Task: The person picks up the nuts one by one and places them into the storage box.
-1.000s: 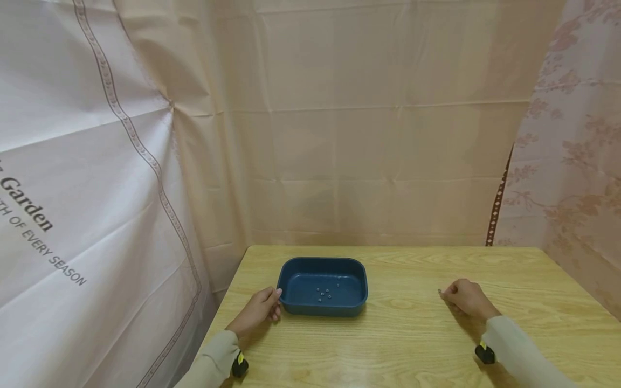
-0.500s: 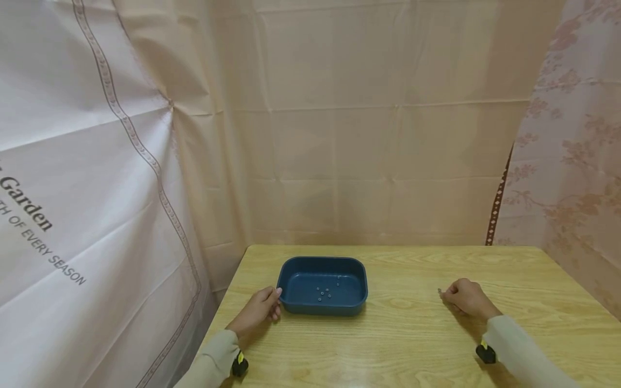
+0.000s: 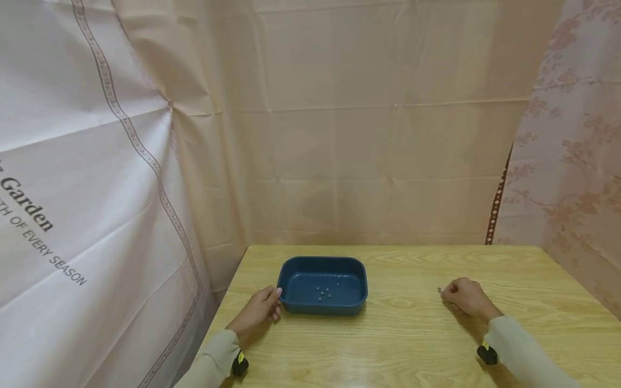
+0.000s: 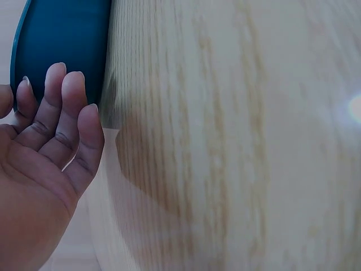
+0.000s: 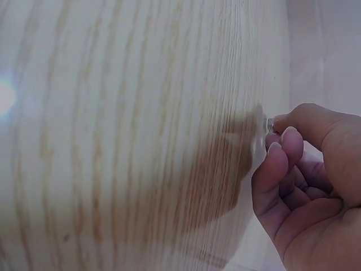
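Note:
On the left part of the wooden table stands a dark blue rectangular basin (image 3: pixel 322 311). Several small metal nuts (image 3: pixel 322 293) lie scattered on its floor. My left hand (image 3: pixel 260 308) holds the basin's left end, thumb on the rim and the other fingers below it; the left wrist view shows those fingers (image 4: pixel 73 107) bent against the blue wall. Well to the right, my right hand (image 3: pixel 468 298) is low over the table. Between thumb and index finger it pinches a small silvery nut (image 5: pixel 271 125), whose tip pokes out past the fingertips.
The light wooden table (image 3: pixel 398 345) reaches back to a beige cloth curtain (image 3: pixel 368 161). A white printed cloth (image 3: pixel 97 215) hangs along the left side, and a floral one (image 3: pixel 572 161) on the right. Bare tabletop lies between the basin and my right hand.

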Demonstrator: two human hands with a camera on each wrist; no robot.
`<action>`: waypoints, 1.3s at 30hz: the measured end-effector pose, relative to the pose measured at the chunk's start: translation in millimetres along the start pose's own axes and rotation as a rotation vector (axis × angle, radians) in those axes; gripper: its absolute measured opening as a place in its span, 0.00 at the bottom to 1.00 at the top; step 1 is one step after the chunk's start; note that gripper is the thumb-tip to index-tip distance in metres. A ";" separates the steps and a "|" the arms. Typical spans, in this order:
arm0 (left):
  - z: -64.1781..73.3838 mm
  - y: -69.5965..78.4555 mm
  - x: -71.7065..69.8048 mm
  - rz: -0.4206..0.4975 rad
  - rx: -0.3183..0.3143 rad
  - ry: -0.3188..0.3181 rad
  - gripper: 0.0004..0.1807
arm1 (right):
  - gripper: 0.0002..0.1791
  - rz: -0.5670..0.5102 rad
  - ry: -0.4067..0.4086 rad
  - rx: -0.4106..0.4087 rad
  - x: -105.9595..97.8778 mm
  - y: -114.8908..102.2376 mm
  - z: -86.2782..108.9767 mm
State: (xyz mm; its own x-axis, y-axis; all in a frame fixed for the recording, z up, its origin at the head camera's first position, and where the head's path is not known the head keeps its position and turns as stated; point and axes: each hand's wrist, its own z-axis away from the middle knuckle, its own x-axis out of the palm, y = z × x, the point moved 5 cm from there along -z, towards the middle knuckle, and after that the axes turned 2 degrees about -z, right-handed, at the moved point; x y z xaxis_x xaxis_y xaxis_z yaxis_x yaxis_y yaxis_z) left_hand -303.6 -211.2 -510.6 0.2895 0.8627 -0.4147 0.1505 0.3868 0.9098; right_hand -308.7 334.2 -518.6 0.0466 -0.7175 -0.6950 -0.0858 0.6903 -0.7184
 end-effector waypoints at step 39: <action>-1.0 -2.4 -0.8 0.005 -0.002 0.004 0.24 | 0.08 -0.010 -0.007 -0.121 15.2 -32.8 2.1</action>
State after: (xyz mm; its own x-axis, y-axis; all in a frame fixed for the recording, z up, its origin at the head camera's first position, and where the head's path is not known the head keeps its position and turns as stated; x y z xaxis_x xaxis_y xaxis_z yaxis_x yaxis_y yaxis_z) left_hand -305.2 -212.5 -512.5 0.2861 0.8661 -0.4099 0.1468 0.3831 0.9120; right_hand -303.1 300.9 -505.7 0.0552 -0.7236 -0.6880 -0.2049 0.6662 -0.7171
